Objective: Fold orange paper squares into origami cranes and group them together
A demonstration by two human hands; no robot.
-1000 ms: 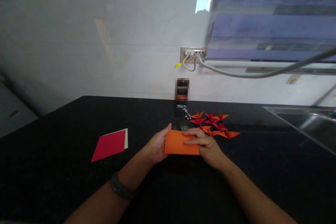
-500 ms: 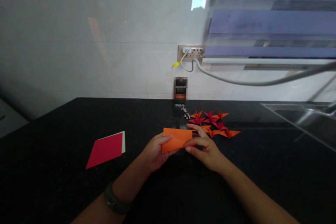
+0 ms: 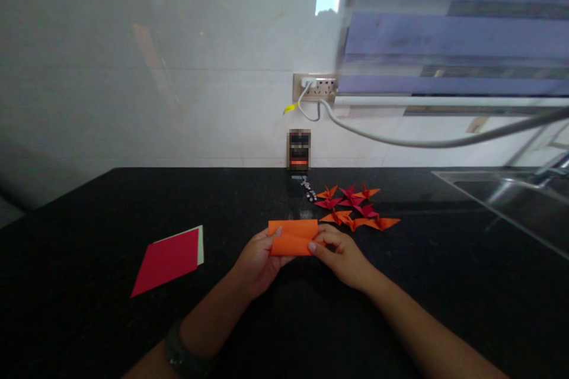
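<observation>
Between my two hands, above the dark counter, is a sheet of orange paper (image 3: pixel 293 237) with a crease or fold running across it. My left hand (image 3: pixel 260 260) grips its left end, thumb on top and fingers underneath. At the right end, my right hand (image 3: pixel 340 254) pinches the lower corner between thumb and fingers. Just beyond the right hand sits a group of several folded paper cranes (image 3: pixel 355 207), some orange and some red. To the left of my hands lies a stack of red paper (image 3: pixel 169 260) with a pale green sheet showing beneath.
A phone-like device with a blurred screen (image 3: pixel 299 151) leans upright against the wall, with a beaded strap (image 3: pixel 309 189) in front. Above it, a cable (image 3: pixel 400 141) runs right from the wall socket (image 3: pixel 315 87). A sink (image 3: pixel 511 189) edges the counter at right.
My right fingers have closed in on the orange paper's right end, and the sheet now shows a fold across its width. The whole view has shifted slightly.
</observation>
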